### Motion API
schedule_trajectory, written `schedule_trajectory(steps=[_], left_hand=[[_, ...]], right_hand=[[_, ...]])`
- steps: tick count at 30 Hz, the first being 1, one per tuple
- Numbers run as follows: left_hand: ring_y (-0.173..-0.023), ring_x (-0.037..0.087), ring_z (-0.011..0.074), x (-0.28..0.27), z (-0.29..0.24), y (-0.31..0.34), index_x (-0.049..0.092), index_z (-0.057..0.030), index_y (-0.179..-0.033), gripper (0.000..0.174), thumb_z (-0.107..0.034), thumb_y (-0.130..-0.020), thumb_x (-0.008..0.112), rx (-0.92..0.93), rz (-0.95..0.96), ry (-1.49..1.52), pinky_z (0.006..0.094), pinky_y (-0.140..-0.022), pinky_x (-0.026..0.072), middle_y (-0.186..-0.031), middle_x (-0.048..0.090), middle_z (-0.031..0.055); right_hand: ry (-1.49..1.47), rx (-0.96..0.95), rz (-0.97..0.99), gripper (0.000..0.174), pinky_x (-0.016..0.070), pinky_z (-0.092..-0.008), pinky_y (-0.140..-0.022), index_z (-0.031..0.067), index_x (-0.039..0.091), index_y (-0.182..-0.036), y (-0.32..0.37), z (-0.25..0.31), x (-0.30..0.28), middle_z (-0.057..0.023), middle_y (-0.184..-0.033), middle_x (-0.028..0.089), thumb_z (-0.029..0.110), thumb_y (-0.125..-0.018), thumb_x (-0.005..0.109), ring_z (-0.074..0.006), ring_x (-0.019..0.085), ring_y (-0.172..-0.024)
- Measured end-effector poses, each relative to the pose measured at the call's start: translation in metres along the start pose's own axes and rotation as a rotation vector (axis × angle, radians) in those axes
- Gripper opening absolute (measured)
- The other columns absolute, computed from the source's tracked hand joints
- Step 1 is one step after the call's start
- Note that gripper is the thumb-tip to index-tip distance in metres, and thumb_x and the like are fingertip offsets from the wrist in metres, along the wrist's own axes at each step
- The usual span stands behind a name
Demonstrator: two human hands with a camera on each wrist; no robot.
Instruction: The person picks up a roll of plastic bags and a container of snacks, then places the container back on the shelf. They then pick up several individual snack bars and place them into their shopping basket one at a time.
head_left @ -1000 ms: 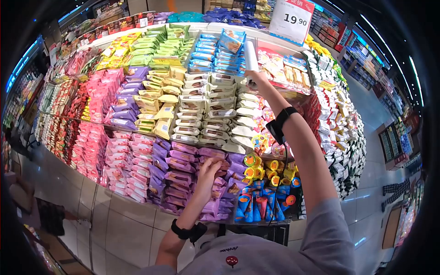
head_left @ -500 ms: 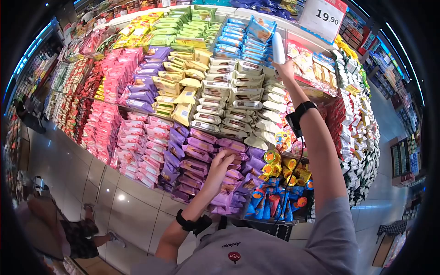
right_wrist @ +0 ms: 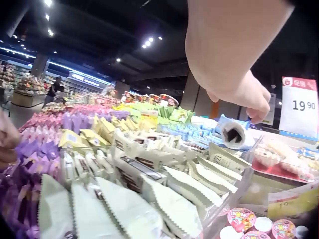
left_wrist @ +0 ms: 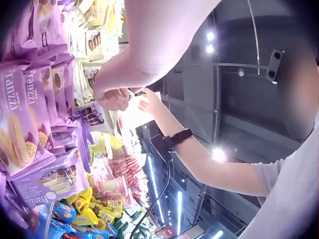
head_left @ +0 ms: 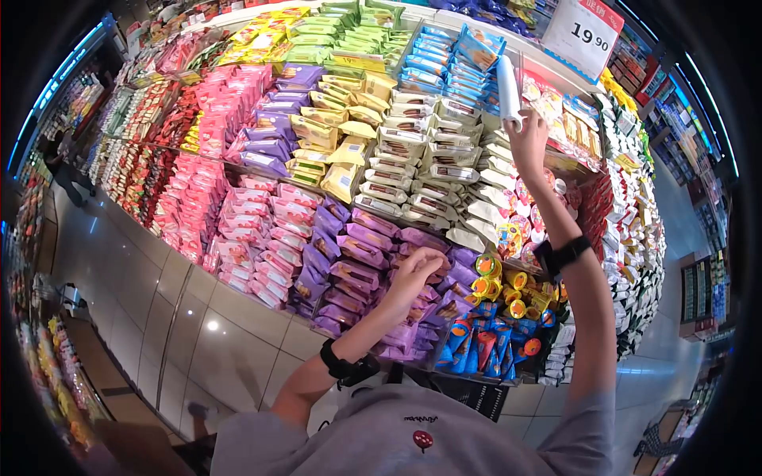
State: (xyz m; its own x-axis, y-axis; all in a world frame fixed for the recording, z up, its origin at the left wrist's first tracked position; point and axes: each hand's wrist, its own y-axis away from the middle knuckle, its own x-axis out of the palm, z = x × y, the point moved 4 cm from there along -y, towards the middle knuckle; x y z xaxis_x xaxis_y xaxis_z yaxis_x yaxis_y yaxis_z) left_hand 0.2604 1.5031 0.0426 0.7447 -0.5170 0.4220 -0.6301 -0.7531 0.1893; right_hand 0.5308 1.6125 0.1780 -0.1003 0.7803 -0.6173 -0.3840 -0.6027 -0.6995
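My left hand [head_left: 414, 276] hovers over the purple packets [head_left: 357, 274], its fingers loosely bent, with nothing visible in them. The left wrist view shows that hand [left_wrist: 119, 82] with curled fingers, beside purple packets [left_wrist: 30, 107]. At the near end of a white roll [head_left: 508, 89] is my right hand [head_left: 530, 143], fingers bent. In the right wrist view the hand [right_wrist: 239, 92] is just above the roll's hollow end [right_wrist: 233, 135]; whether its fingers pinch anything thin is unclear. The roll stands out among blue packets [head_left: 468, 75] and cream ones [head_left: 452, 147].
Packets in several colours fill the sloping display. Yellow-capped [head_left: 488, 266] and blue cone packs [head_left: 492, 341] lie at its near right. A price sign [head_left: 583, 36] stands at the far right. Tiled floor [head_left: 230, 317] runs along the left, with a person [head_left: 67, 166] at far left.
The display has shifted right in the head view. My left hand has lifted slightly from the purple packets and its fingers are more bent. My right hand's wrist has turned beside the roll.
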Motion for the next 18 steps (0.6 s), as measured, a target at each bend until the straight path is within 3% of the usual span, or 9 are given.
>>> schedule_trajectory(steps=[4, 7, 10, 11, 13, 16, 18], left_hand=[[-0.086, 0.056, 0.0116, 0.004, -0.004, 0.008, 0.054, -0.0045, -0.097, 0.017, -0.018, -0.088, 0.050, 0.008, 0.027, 0.039, 0.0247, -0.076, 0.0427, -0.091, 0.059, 0.0037], [-0.085, 0.056, 0.0117, 0.004, -0.005, 0.019, 0.054, -0.0042, -0.097, 0.016, -0.016, -0.088, 0.050, 0.039, 0.003, 0.054, 0.0245, -0.075, 0.0434, -0.091, 0.059, 0.0042], [-0.085, 0.056, 0.0132, -0.002, -0.008, 0.033, 0.053, -0.0029, -0.094, 0.017, -0.017, -0.088, 0.047, 0.104, 0.007, -0.005, 0.0269, -0.076, 0.0434, -0.090, 0.058, 0.0060], [-0.085, 0.055, 0.0128, -0.005, -0.009, 0.038, 0.053, -0.0033, -0.094, 0.017, -0.018, -0.088, 0.047, 0.126, 0.013, -0.023, 0.0265, -0.076, 0.0432, -0.090, 0.057, 0.0053], [-0.084, 0.054, 0.0106, -0.011, -0.022, 0.054, 0.054, -0.0044, -0.095, 0.018, -0.020, -0.088, 0.050, 0.077, -0.057, -0.074, 0.0238, -0.076, 0.0421, -0.090, 0.056, 0.0028], [-0.085, 0.054, 0.0086, -0.027, -0.042, 0.071, 0.055, -0.0048, -0.096, 0.019, -0.021, -0.088, 0.051, 0.150, -0.077, -0.188, 0.0217, -0.076, 0.0412, -0.090, 0.056, 0.0015], [-0.084, 0.053, 0.0074, -0.038, -0.053, 0.080, 0.056, -0.0048, -0.097, 0.019, -0.021, -0.088, 0.051, 0.073, -0.146, -0.201, 0.0215, -0.074, 0.0410, -0.090, 0.056, 0.0006]], right_hand=[[-0.336, -0.074, 0.139, 0.026, 0.0415, -0.0388, -0.075, 0.0017, 0.052, -0.097, 0.044, 0.051, -0.033, -0.0152, -0.089, 0.054, 0.014, -0.076, 0.062, -0.0284, 0.052, -0.085], [-0.582, 0.020, 0.310, 0.017, 0.0448, -0.0323, -0.069, -0.0005, 0.056, -0.089, 0.073, 0.084, -0.052, -0.0131, -0.084, 0.056, 0.012, -0.078, 0.060, -0.0227, 0.056, -0.076], [-0.814, 0.137, 0.406, 0.012, 0.0448, -0.0249, -0.068, -0.0018, 0.057, -0.086, 0.103, 0.099, -0.054, -0.0058, -0.079, 0.057, 0.010, -0.083, 0.057, -0.0103, 0.054, -0.075], [-0.878, 0.219, 0.466, 0.011, 0.0445, -0.0246, -0.068, -0.0012, 0.058, -0.085, 0.112, 0.108, -0.060, -0.0049, -0.077, 0.057, 0.009, -0.082, 0.057, -0.0103, 0.054, -0.073], [-0.878, 0.193, 0.495, 0.009, 0.0438, -0.0239, -0.067, -0.0007, 0.058, -0.084, 0.129, 0.111, -0.055, -0.0041, -0.075, 0.057, 0.008, -0.082, 0.057, -0.0091, 0.053, -0.070], [-0.929, 0.230, 0.541, 0.010, 0.0434, -0.0237, -0.065, -0.0008, 0.058, -0.084, 0.150, 0.116, -0.042, -0.0037, -0.076, 0.057, 0.009, -0.082, 0.057, -0.0087, 0.053, -0.069], [-0.928, 0.217, 0.574, 0.010, 0.0427, -0.0230, -0.063, -0.0003, 0.058, -0.084, 0.159, 0.124, -0.043, -0.0032, -0.074, 0.057, 0.009, -0.082, 0.057, -0.0084, 0.052, -0.067]])
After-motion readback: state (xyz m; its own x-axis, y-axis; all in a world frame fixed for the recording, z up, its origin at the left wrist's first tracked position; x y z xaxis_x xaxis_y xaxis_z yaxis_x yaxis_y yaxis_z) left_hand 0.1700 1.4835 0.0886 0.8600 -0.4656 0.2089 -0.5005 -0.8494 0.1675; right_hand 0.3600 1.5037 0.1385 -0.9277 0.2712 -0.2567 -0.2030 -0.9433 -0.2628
